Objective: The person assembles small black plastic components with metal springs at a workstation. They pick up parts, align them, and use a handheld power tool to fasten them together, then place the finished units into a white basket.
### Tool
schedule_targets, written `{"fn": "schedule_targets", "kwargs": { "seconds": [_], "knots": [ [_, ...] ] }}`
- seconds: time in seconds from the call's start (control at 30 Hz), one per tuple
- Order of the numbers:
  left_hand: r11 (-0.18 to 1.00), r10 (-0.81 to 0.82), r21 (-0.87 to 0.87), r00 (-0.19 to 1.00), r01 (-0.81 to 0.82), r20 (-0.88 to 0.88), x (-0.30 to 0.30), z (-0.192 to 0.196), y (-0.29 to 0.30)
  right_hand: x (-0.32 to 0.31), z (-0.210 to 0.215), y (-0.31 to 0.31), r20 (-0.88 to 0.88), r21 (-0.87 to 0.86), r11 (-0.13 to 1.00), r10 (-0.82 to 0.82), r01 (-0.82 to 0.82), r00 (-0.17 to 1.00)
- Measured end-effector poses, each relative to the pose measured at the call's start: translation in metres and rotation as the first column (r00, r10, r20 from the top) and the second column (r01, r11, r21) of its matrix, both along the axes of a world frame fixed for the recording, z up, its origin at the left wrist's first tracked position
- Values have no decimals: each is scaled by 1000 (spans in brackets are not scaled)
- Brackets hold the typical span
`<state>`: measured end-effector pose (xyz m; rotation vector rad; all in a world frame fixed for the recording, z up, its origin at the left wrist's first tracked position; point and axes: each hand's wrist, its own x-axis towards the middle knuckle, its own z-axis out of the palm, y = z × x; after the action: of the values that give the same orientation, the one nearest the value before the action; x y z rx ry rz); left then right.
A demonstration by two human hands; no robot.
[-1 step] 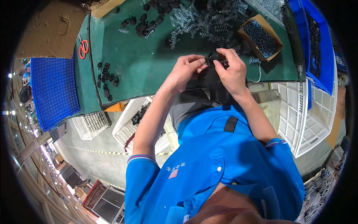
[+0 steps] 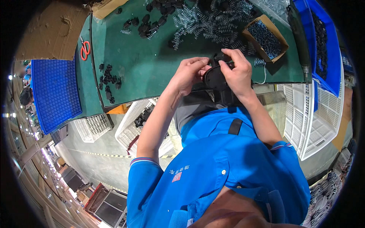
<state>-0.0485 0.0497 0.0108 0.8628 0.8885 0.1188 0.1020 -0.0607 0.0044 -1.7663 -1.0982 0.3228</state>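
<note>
Between my hands, at the near edge of the green worktable, is a black part with a rounded disc-like plate (image 2: 216,79). My right hand (image 2: 238,72) is closed on its right side, with thumb and fingers near the top. On the other side, my left hand (image 2: 189,74) has its thumb and fingertips pinched together at the part's upper left edge. Small black pieces stand up between the fingertips, too small and dark to name. Beyond my hands lies a big heap of metal coil springs (image 2: 207,24).
An open cardboard box (image 2: 283,40) of small springs stands right of the heap. Black plastic pieces (image 2: 145,28) lie at the back, others (image 2: 109,78) at left near red-handled scissors (image 2: 85,50). Blue bins (image 2: 55,89) and white crates (image 2: 298,114) flank the table.
The black part has tipped slightly, so more of its round face shows. My fingers have shifted only a little around it.
</note>
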Motion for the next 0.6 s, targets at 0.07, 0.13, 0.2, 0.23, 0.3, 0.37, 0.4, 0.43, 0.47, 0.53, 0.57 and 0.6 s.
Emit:
{"fn": "schedule_targets", "kwargs": {
  "seconds": [0.07, 0.13, 0.2, 0.23, 0.3, 0.37, 0.4, 0.43, 0.47, 0.53, 0.57, 0.6],
  "knots": [
    [865, 293, -450, 952, -221, 94, 2, 9, -11, 4, 2, -1, -224, 25, 1000, -7, 13, 975],
    [850, 313, -495, 929, -182, 196, -1, -5, -23, 6, 2, -6, -353, 51, 999, 17, 0, 935],
    [803, 369, -564, 904, -193, 216, 0, -2, -38, 9, 2, -13, -441, 77, 996, 71, -41, 895],
    [853, 350, -462, 922, -242, 163, 6, 9, -48, 6, 7, -16, -462, 76, 995, 89, -61, 883],
    [933, 282, -279, 942, -226, 182, 4, 5, -57, 6, 10, -20, -425, 98, 992, 109, -73, 899],
    [937, 349, -42, 928, -346, 133, 9, 1, -74, 6, 13, -23, -397, 129, 988, 126, -81, 909],
    [930, 367, -52, 915, -363, 169, 9, 1, -78, 6, 16, -23, -384, 144, 986, 134, -84, 914],
    [923, 384, -64, 900, -380, 204, 8, 1, -81, 6, 18, -24, -336, 164, 980, 165, -115, 928],
    [922, 382, -34, 892, -386, 240, 9, 1, -82, 6, 22, -24, -282, 184, 972, 192, -144, 940],
    [916, 373, 24, 875, -400, 310, 10, 3, -83, 6, 25, -25, -231, 195, 964, 224, -181, 947],
    [933, 348, -16, 887, -360, 305, 9, 6, -80, 7, 27, -26, -233, 187, 964, 230, -189, 945],
    [946, 321, -56, 898, -319, 301, 7, 9, -74, 7, 29, -28, -235, 180, 964, 236, -196, 943]
  ]
}}
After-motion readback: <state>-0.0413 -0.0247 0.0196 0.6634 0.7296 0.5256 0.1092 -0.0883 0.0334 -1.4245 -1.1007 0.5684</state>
